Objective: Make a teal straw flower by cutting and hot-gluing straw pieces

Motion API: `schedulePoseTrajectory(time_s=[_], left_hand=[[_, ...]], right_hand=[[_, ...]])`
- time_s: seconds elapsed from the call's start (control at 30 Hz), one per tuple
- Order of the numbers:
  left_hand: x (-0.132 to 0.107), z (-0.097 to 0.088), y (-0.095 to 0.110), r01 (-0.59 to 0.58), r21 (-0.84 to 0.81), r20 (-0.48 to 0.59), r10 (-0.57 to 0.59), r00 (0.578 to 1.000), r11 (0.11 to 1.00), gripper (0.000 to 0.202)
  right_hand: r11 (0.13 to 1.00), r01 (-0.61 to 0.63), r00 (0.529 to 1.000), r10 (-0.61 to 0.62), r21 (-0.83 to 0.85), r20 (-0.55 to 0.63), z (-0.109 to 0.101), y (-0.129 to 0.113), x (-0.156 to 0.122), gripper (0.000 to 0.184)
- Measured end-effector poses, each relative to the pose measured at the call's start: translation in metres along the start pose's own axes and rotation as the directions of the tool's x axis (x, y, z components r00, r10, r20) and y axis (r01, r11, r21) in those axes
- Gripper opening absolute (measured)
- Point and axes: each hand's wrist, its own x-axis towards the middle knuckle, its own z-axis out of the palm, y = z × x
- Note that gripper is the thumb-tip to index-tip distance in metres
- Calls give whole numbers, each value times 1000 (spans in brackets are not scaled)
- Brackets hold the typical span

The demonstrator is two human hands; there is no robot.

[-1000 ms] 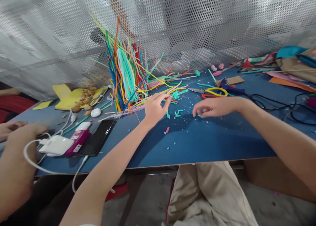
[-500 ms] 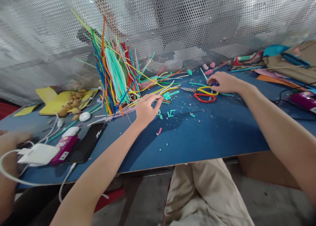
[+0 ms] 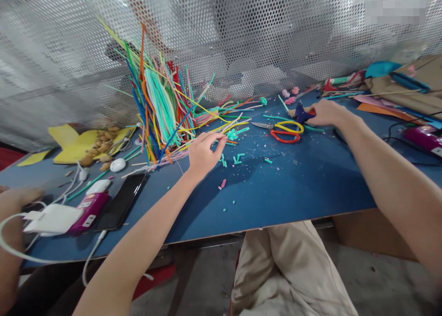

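The right hand (image 3: 326, 112) is closed around a dark blue glue gun (image 3: 301, 113) near the table's (image 3: 293, 182) far edge, just behind the red-and-yellow scissors (image 3: 286, 132). The left hand (image 3: 203, 152), fingers curled, touches loose stems beside the pipe cleaner bundle (image 3: 162, 104); whether it pinches 1, I cannot tell

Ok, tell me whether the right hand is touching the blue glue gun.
Touching. The head view shows the right hand closed over the rear of the blue glue gun, with only its nose sticking out beside the hand.
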Motion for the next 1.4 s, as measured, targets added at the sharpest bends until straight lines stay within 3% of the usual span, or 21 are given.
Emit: schedulePoseTrajectory(time_s=[0.1,0.17,0.27,0.37,0.5,0.63,0.73,0.77,0.83,0.97,1.03,1.4], left_hand=[[0,-1,0,8,-5,-3,-8,1000,1000,23],[0,-1,1,4,-9,-5,-4,1000,1000,23],[0,0,1,5,-7,10,-5,1000,1000,23],[0,0,1,19,2,29,-19,999,1000,24],[0,0,2,25,-3,34,-25,999,1000,22],[0,-2,2,25,-7,38,-25,999,1000,23],[-1,-2,2,21,-14,48,-20,999,1000,23],[-1,-1,2,16,-16,45,-15,999,1000,22],[-1,0,2,2,-14,26,-1,1000,1000,20],[-2,1,2,-29,-6,-2,29,1000,1000,17],[-2,0,3,-35,-17,-4,35,999,999,17],[-1,-5,10,-68,-32,-68,66,995,997,19]], right_hand=[[965,-259,960,252,-46,-125,-21,-6,-5,53],[909,-415,863,401,20,-306,-35,-11,-8,59],[857,-500,735,496,126,-462,-45,-16,-8,54],[851,-501,695,504,158,-513,-39,-18,-2,52],[920,-379,758,370,99,-537,-27,-29,3,41],[971,-238,812,216,30,-543,-35,-60,-6,44],[997,68,920,-54,22,-389,-47,-92,-21,45],[978,207,908,-181,28,-377,-51,-104,-26,45],[893,445,842,-391,68,-371,-55,-127,-35,39],[704,694,698,-608,148,-378,-55,-159,-43,32],[657,736,666,-659,163,-350,-51,-164,-43,32],[650,756,646,-723,75,-247,-41,-169,-45,36]])
